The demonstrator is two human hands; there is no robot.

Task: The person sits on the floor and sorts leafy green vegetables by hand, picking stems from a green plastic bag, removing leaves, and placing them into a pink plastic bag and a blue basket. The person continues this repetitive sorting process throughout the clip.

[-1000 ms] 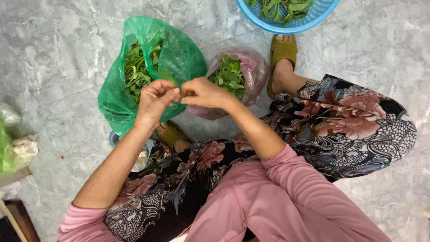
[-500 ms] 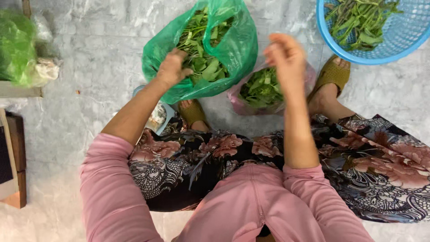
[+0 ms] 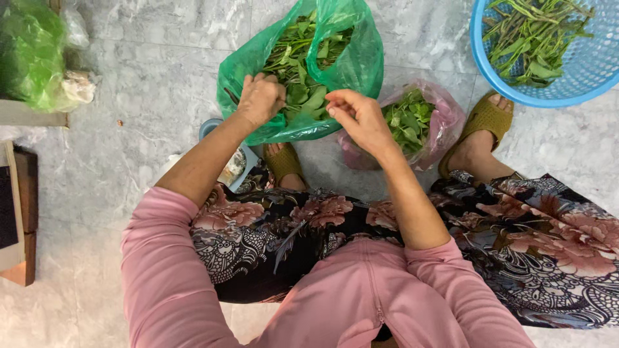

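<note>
At green bag (image 3: 351, 61) | left hand (image 3: 260, 98) fingertips hidden | right hand (image 3: 360, 117) grip unclear

Green bag (image 3: 361, 61) mouth open upward; access to the leaves (image 3: 303, 71) from above is free. Left hand (image 3: 260, 98) occupies its near rim. Pink bag (image 3: 438, 122) just right, touching. Blue basket (image 3: 580, 71) blocks far right. Bare floor (image 3: 148, 84) open to the left.

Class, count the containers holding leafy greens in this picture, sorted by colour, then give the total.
Green plastic bags: 2, the open green bag at the hands and the tied green bag at upper left
Pink plastic bag: 1
Blue basket: 1
Total: 4
</note>
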